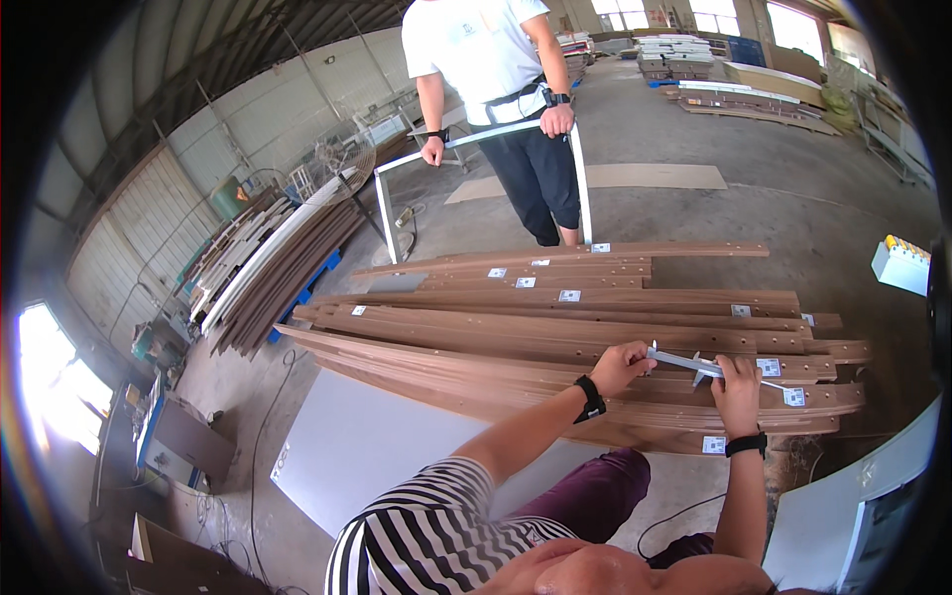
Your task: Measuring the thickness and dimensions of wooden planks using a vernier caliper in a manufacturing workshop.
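over the stacked brown boards (555, 337), toward four o'clock, the left hand (620, 367) pinched one end of a metal caliper (684, 364), fingers clamped on it; the right hand (736, 389) gripped its slider, fingers closed around it. measuring well probably meant keeping the caliper square to the board edge. no containers showed. another person (496, 89) at twelve o'clock held a white frame (476, 139).
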Action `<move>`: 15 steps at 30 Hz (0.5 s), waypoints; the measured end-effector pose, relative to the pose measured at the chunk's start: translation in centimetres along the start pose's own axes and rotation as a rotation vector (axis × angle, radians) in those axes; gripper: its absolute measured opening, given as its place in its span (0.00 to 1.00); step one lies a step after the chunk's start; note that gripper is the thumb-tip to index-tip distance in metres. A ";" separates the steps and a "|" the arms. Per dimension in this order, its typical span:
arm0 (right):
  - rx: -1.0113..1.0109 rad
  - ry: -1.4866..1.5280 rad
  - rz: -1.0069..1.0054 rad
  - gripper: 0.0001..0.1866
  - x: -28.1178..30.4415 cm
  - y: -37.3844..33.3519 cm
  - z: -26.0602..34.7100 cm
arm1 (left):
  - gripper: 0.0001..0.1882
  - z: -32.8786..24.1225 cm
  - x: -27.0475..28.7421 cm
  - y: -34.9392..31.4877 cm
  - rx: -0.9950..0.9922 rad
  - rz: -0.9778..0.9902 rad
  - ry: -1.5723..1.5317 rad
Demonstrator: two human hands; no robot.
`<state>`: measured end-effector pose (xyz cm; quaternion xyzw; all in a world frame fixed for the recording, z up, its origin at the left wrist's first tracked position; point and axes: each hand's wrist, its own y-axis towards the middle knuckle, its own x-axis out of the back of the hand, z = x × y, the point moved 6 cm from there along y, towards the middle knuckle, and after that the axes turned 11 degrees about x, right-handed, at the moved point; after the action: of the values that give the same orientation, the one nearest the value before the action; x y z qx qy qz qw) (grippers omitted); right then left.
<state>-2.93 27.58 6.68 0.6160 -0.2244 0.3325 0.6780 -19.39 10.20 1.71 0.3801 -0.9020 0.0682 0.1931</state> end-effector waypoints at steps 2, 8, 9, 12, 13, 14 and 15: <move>0.001 0.005 -0.001 0.20 0.0 0.2 0.1 | 0.10 0.2 0.1 0.1 -0.001 -0.001 -0.013; -0.013 0.016 0.029 0.20 -0.1 -0.1 -0.2 | 0.09 -0.5 -0.1 -0.2 -0.001 0.002 -0.030; -0.014 0.011 0.030 0.20 -0.1 0.1 -0.2 | 0.08 -0.6 0.1 -0.3 0.007 0.001 -0.027; -0.030 0.038 0.048 0.20 0.1 0.0 0.0 | 0.11 -1.0 0.4 -0.7 -0.032 -0.011 0.081; -0.032 0.038 0.053 0.20 0.2 -0.1 0.1 | 0.11 -1.4 0.3 -1.2 -0.029 -0.010 0.078; -0.041 0.046 0.052 0.20 0.2 -0.2 0.3 | 0.13 -2.9 0.6 -2.3 -0.224 -0.178 0.349; -0.048 0.052 0.047 0.20 0.3 -0.3 0.3 | 0.16 -4.6 0.7 -3.6 -0.423 -0.348 0.620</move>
<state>-2.47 27.32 6.78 0.5852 -0.2290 0.3589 0.6901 -15.93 8.41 6.11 0.4403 -0.7174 -0.0410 0.5383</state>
